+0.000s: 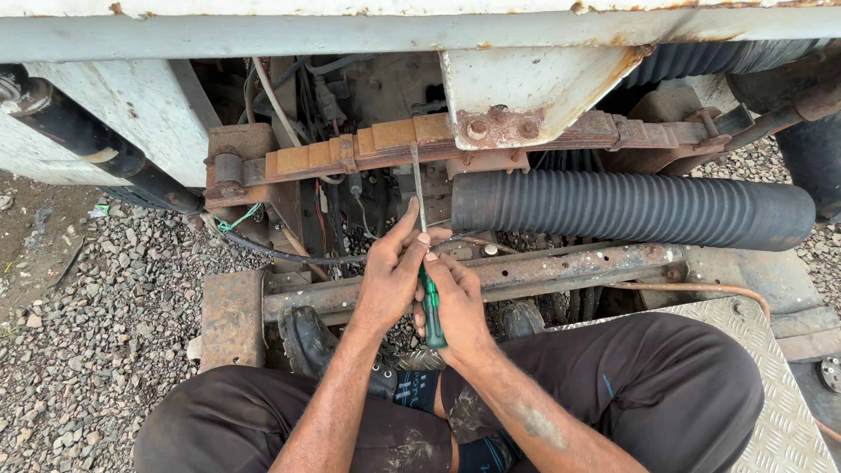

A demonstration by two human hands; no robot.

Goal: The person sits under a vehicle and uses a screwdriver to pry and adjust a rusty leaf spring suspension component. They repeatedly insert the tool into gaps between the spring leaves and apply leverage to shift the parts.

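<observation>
Because both my hands are bunched together low in the middle of the frame, my right hand point(455, 307) wrapped tight round the green handle of the screwdriver point(430, 302) and my left hand point(392, 271) pinching its thin metal shaft just above, I think a hard push could make the tip slip. Its tip sits up against the rusty leaf spring point(394, 144) near the top middle. If it slid off, my fingers might bang the rusty metal or the wires point(324, 215) behind.

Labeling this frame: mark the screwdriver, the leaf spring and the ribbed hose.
screwdriver point(432, 311), head view, on the green handle.
leaf spring point(385, 140), head view, on the rusty stacked leaves.
ribbed hose point(631, 208), head view, on the middle of the black corrugated tube.
</observation>
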